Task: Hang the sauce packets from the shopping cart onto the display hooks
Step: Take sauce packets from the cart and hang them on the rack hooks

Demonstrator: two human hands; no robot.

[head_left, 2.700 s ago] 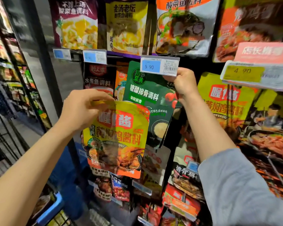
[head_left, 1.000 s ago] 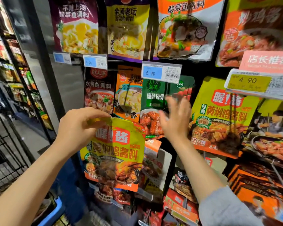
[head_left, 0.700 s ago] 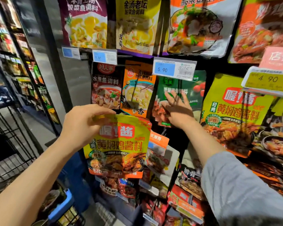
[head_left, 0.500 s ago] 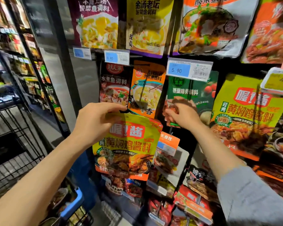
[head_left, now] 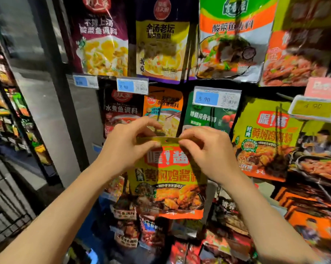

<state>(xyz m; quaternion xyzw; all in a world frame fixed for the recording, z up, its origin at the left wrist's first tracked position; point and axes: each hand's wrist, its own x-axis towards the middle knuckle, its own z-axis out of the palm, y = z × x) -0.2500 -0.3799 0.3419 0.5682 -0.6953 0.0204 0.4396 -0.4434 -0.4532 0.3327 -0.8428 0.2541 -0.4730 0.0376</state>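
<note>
A yellow-green sauce packet [head_left: 168, 180] with a red logo and orange base hangs in front of the display, held by its top edge. My left hand [head_left: 126, 145] pinches the top left corner. My right hand [head_left: 204, 149] pinches the top right corner. The hang hole sits between my thumbs. A matching yellow-green packet [head_left: 263, 138] hangs on a hook to the right, under a yellow 4.90 price tag [head_left: 313, 109]. A green packet [head_left: 210, 119] hangs just behind my hands, below a blue 5.90 tag [head_left: 216, 98].
Rows of other sauce packets [head_left: 160, 44] fill the hooks above, below and to both sides. A grey metal upright [head_left: 65, 92] borders the display on the left. A black wire cart frame [head_left: 6, 206] stands at lower left, beside an aisle of shelves.
My right hand has left the green packet on the display and taken the top right corner of the yellow-green packet. Both hands now hold it centred, slightly higher.
</note>
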